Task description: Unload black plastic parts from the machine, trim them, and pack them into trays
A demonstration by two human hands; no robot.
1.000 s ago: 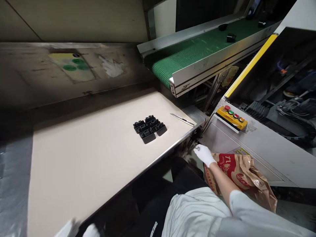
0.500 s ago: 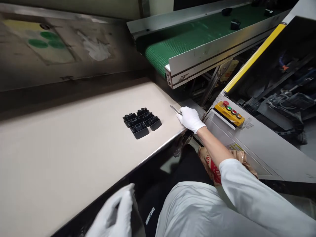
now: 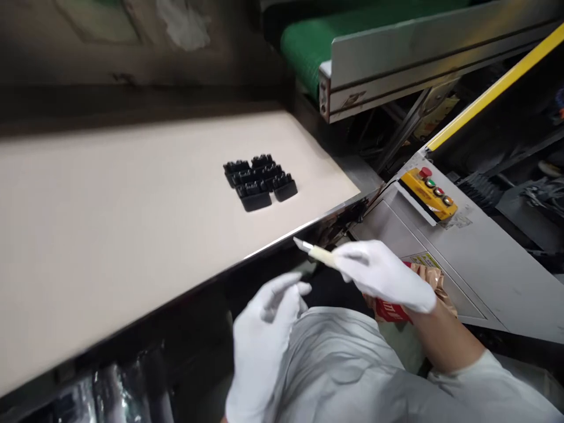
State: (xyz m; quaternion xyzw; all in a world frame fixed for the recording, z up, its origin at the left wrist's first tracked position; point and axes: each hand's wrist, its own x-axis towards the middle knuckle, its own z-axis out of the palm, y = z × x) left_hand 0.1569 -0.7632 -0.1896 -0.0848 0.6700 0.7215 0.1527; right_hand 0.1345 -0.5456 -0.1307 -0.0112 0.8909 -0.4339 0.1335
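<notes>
A craft knife (image 3: 321, 254) with a pale handle and a bare metal blade is gripped in my right hand (image 3: 381, 273), in front of the table edge. The blade points left and slightly up. My left hand (image 3: 264, 346) is to its left, over my lap, with the fingers bent and the tips close to the thumb. Whether anything is between those fingertips cannot be made out against the dark background. Both hands wear white gloves. Beyond them, several small black moulded parts (image 3: 259, 182) stand in close rows on the beige tabletop (image 3: 145, 235).
A green conveyor belt (image 3: 308, 44) with metal side rails ends above the table's far right corner. At right, a yellow button box (image 3: 427, 194) is fixed to a grey machine. A brown paper bag (image 3: 434, 288) stands below it. Shiny dark plastic (image 3: 118, 393) lies at lower left.
My right hand has lifted the knife off the table's right corner and brought it toward me. The left hand has come up and right, closer to it. The view has tilted down.
</notes>
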